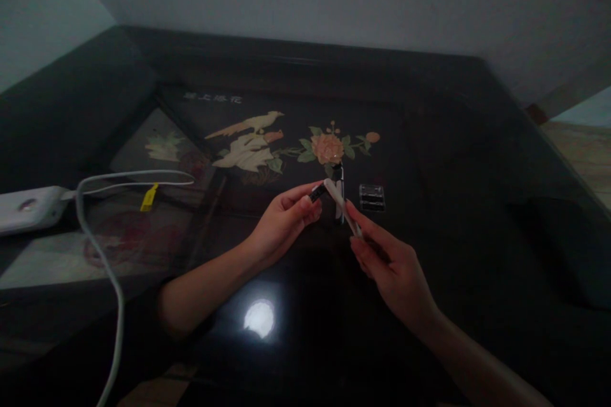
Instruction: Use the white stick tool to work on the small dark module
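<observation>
My left hand (285,219) pinches a small dark object (316,193) between thumb and fingertips above the dark glossy table (443,159). My right hand (386,267) holds a slim white stick-like tool (340,203), whose far tip touches the dark object. Just behind the hands a small dark upright item (338,173) stands on the table. A small clear plastic case (372,197) lies right of the hands.
A white power strip (28,208) sits at the left edge, its white cable (102,254) looping toward me, with a yellow tag (149,197). The tabletop carries a bird and flower inlay (286,143). A lamp reflection (259,318) glares between my forearms. Walls border the back.
</observation>
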The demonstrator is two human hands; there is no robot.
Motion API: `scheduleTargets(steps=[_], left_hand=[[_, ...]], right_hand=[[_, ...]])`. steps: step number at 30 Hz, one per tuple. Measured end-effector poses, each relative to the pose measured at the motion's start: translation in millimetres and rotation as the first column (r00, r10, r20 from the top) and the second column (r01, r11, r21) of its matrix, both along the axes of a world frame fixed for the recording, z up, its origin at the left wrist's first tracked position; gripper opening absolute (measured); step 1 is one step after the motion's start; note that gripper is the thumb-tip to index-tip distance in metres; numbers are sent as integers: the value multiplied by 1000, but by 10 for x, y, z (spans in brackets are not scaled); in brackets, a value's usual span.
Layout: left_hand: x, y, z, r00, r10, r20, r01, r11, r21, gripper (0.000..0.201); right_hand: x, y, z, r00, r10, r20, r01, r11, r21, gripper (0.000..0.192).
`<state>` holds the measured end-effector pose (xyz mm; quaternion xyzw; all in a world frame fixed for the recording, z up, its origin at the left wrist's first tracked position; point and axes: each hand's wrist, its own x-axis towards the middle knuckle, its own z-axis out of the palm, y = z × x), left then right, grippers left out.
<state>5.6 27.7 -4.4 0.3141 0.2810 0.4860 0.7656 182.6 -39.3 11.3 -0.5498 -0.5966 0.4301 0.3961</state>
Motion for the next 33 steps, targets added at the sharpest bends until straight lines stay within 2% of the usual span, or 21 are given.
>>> scheduleTargets(steps=[8, 14, 20, 25, 33], left_hand=[[19, 10, 37, 1000, 17, -23, -18, 1000, -23, 48], [26, 12, 29, 999, 28, -20, -28, 1000, -9, 46], [18, 10, 15, 1000, 25, -6, -25, 999, -46, 53], [3, 0, -17, 1000, -1, 6, 1, 999, -32, 48], [-6, -2, -9, 1000, -6, 1, 6, 1000, -16, 47]], right_hand=[[-29, -62, 32, 990, 141, -30, -140, 990, 12, 43], [-30, -70, 43, 989, 149, -26, -148, 989, 9, 43], [-12, -36, 24, 996, 81, 24, -82, 996, 28, 42], [4, -12, -7, 1000, -6, 19, 6, 1000, 0, 42], [6, -1, -6, 1000, -17, 5, 17, 1000, 12, 42]])
